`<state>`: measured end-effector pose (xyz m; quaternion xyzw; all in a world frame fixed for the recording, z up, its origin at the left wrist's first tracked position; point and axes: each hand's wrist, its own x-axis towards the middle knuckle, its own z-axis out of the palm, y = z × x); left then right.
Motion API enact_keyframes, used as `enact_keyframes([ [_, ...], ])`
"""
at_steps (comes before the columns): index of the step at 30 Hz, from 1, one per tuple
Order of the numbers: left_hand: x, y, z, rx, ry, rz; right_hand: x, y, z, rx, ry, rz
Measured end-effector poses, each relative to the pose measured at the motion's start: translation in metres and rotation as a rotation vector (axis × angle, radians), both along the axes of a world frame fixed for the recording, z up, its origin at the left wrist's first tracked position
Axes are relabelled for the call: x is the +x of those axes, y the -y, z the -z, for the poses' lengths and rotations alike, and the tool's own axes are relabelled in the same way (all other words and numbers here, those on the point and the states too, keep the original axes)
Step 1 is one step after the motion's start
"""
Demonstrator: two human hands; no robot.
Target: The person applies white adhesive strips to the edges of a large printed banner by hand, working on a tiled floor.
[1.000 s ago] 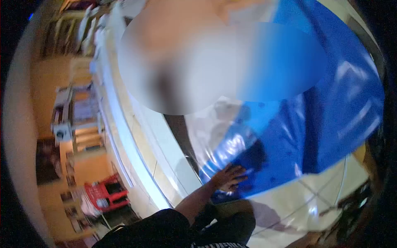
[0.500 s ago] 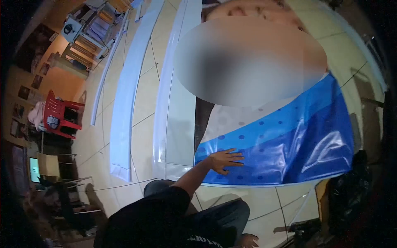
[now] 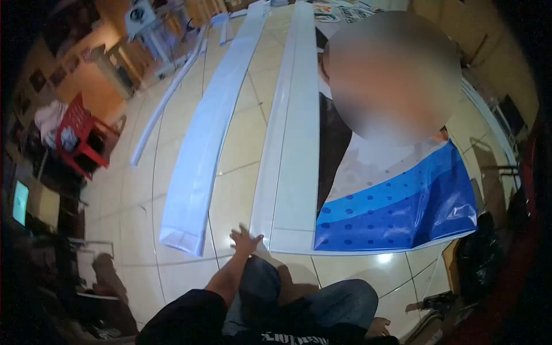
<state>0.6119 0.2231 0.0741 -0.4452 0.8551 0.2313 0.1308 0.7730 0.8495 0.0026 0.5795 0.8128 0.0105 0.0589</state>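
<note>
My left hand (image 3: 246,240), fingers spread and palm down, is at the near left corner of a large printed vinyl banner. The thumb overlaps the pale folded edge (image 3: 296,172) that runs along the banner's left side. Blue bands with darker dots cover the banner's near part (image 3: 397,215); a large picture beyond is partly blurred. Nothing is held in this hand. My right hand is out of view. Below my bent knees in jeans, a bare foot (image 3: 378,328) shows at the lower right.
Left of the banner lies a long folded white strip (image 3: 198,167) on the tiled floor (image 3: 236,172), with a thinner roll (image 3: 167,109) farther left. A red plastic chair (image 3: 83,135) holds cloth. Black plastic bags (image 3: 486,253) sit at the right, and a machine on a stand (image 3: 144,26) is at the back.
My left hand has moved left, from flat on the blue print to the banner's near left corner. The view has shifted, so the banner appears farther right.
</note>
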Motion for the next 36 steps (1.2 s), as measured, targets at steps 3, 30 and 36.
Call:
enact_keyframes([
  [3, 0.009, 0.029, 0.045, 0.058, -0.303, 0.134, -0.010, -0.013, -0.005, -0.201, 0.029, -0.436],
  [30, 0.010, 0.009, 0.054, 0.784, -0.463, 0.033, -0.248, 0.277, -0.319, 0.089, -0.770, -1.573],
  [36, 0.053, 0.022, -0.093, 1.125, -0.601, -0.062, -0.208, 0.354, -0.158, 0.026, -0.338, -1.934],
])
